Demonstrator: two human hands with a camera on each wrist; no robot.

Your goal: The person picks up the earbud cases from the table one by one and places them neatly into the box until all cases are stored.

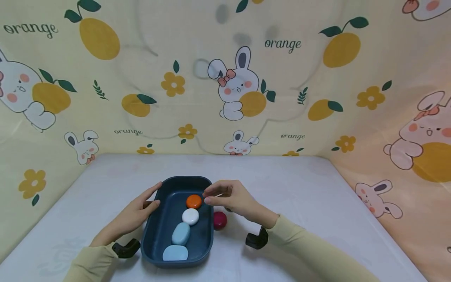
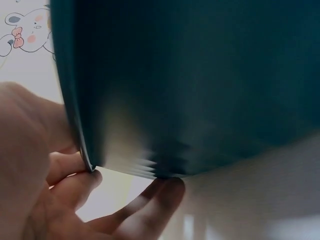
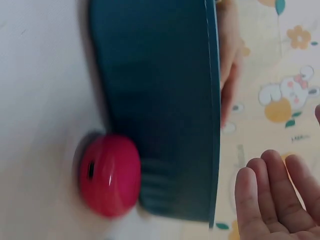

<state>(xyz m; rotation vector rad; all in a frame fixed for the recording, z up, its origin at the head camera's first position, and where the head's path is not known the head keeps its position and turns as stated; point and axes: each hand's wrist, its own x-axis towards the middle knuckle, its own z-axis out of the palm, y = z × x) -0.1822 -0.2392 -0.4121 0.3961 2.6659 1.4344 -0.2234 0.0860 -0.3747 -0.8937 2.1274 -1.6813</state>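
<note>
A dark blue rectangular tray (image 1: 150,235) stands on the table. Inside it, in a row, lie a round orange piece (image 1: 193,201), a round white one (image 1: 190,216), a light blue oval (image 1: 181,234) and a flatter light blue piece (image 1: 175,253). My left hand (image 1: 128,219) grips the tray's left side, thumb and fingertips at the rim and outer wall. Over the right rim, near the orange piece, hovers my right hand (image 1: 230,197); its fingers (image 3: 275,185) are relaxed and hold nothing in the right wrist view.
A glossy dark pink rounded piece (image 1: 220,220) with a small dark slot sits outside the tray, close against its right wall. Part of a small dark thing (image 1: 228,209) shows below the right hand. A printed curtain (image 1: 197,117) surrounds the white table (image 1: 282,184).
</note>
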